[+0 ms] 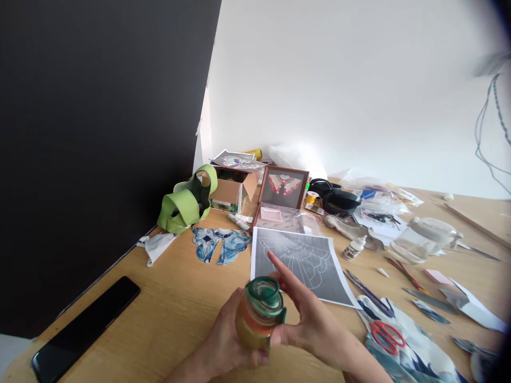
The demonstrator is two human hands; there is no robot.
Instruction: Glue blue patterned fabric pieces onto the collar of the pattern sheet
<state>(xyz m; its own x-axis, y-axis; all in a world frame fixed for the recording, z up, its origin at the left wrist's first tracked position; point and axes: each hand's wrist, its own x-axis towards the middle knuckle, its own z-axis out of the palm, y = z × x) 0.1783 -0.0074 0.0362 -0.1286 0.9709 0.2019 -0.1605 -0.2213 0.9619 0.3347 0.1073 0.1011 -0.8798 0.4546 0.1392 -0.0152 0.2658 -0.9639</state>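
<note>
There are one phone (85, 329), one green-topped jar (255, 324) and one carton (227, 192). Also one green bag (179, 207) and one red scissors (388, 337).

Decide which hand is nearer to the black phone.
Left: the left hand is right of the black phone, holding the container; the right hand is farther right.

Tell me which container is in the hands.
The green-topped container, between the left hand and right hand; the white bottle and clear jar are on the table.
</note>
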